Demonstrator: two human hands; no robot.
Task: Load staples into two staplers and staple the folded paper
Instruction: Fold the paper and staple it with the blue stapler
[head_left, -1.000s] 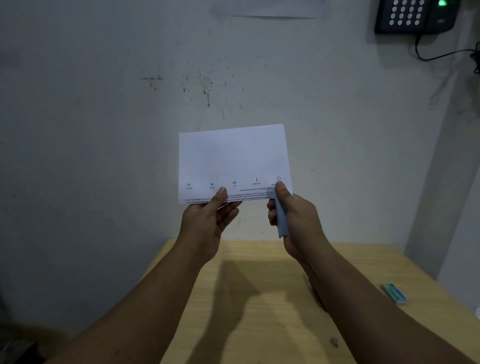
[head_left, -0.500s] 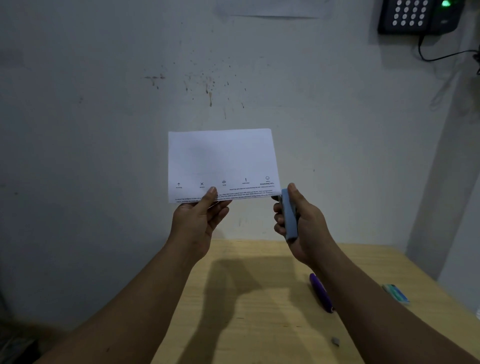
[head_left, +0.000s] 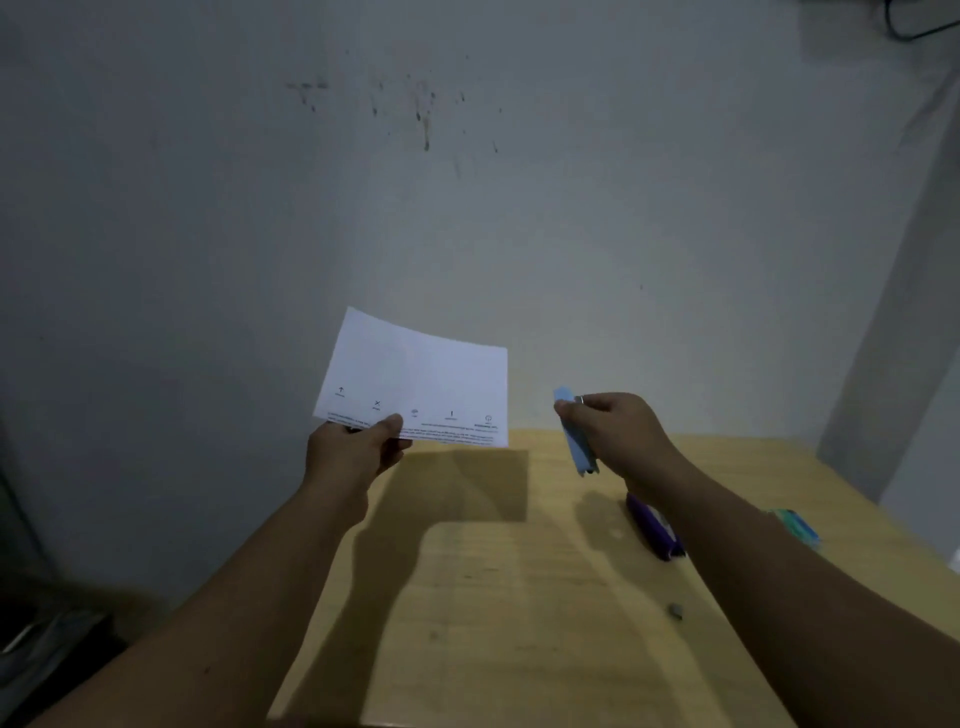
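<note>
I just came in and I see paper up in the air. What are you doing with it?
A person is holding a folded sheet of paper up in front of the wall, pinched at its bottom edge by the left hand. The right hand grips a light blue stapler, held off to the side and not touching the paper. A purple stapler lies on the wooden table below, and a small teal box sits near the table's right edge.
</note>
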